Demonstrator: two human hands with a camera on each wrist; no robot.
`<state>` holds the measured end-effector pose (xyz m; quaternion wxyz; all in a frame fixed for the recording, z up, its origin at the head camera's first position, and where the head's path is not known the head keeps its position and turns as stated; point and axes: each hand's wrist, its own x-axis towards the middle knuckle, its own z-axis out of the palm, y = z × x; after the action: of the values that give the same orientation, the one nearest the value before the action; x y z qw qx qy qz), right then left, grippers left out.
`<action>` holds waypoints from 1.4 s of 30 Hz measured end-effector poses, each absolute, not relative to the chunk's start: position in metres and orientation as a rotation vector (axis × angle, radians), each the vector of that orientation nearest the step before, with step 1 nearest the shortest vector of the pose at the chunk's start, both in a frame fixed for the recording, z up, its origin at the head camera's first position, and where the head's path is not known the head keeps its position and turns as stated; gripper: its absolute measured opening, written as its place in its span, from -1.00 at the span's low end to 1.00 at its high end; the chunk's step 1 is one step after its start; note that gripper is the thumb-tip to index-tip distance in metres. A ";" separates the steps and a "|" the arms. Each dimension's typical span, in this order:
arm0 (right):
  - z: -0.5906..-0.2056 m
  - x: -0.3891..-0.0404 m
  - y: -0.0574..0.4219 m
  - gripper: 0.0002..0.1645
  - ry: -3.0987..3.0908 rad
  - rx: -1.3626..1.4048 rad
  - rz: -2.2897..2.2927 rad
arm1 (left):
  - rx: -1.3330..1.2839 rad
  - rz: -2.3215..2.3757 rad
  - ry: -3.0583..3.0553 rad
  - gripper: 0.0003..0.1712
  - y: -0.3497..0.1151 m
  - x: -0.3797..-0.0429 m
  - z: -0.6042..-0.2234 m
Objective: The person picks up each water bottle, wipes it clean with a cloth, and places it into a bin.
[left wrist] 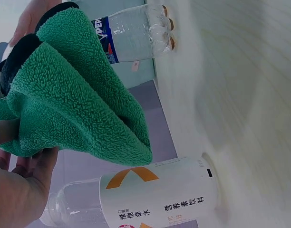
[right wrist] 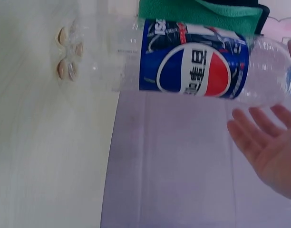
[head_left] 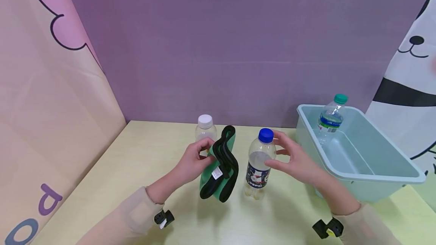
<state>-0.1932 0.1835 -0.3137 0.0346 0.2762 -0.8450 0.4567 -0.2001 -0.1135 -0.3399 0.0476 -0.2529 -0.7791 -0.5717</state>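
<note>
On the bench (head_left: 146,150) stands a Pepsi bottle (head_left: 259,158), likely light, slick and best held at its label (head_left: 257,177), beside the unclosed right grip (head_left: 297,160), while the left grip (head_left: 193,162) pinches a soft-looking green terry cloth (head_left: 223,162) aloft.

On the blue label of the clear bottle (right wrist: 193,61) with the blue cap, "PEP" can be made out from the left wrist, and a red, white and blue Pepsi roundel with Chinese characters is shown from the right wrist. On the white-wrapped bottle (left wrist: 160,192), 维他命水 and 营养素饮料 can be read, plus a small orange "VC". Two letters are printed on the pink backdrop (head_left: 61,124): a tilted purple one (head_left: 41,205), maybe "d", and a blue "O" (head_left: 32,223). The print on the green cloth (head_left: 204,182)'s white tag (head_left: 216,173) can't be read, same for the green-capped bottle (head_left: 330,119)'s label, sadly.
</note>
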 end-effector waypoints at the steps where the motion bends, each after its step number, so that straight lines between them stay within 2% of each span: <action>1: -0.314 -0.192 0.182 -0.14 -2.601 0.818 1.390 | -0.770 -1.746 -2.376 -0.85 -0.113 -0.200 -0.339; 13: -0.313 -0.190 0.171 -0.22 -2.597 0.664 1.311 | -0.776 -1.761 -2.384 -0.84 -0.114 -0.201 -0.342; 29: -0.315 -0.191 0.180 -0.35 -2.583 0.846 1.350 | -0.745 -1.763 -2.390 -0.84 -0.116 -0.202 -0.345; 32: -0.316 -0.189 0.178 -0.30 -2.590 0.810 1.354 | -0.736 -1.759 -2.393 -0.83 -0.117 -0.202 -0.346; 39: -0.315 -0.181 0.161 0.01 -2.652 0.490 1.260 | -0.728 -1.762 -2.384 -0.82 -0.118 -0.203 -0.347; 42: -0.314 -0.179 0.155 0.03 -2.636 0.416 1.186 | -0.736 -1.763 -2.380 -0.81 -0.119 -0.203 -0.348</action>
<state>-0.1788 0.1554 -0.3142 0.1101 0.1415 -0.8971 0.4037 -0.2031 -0.1187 -0.3477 0.0447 -0.2409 -0.7791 -0.5771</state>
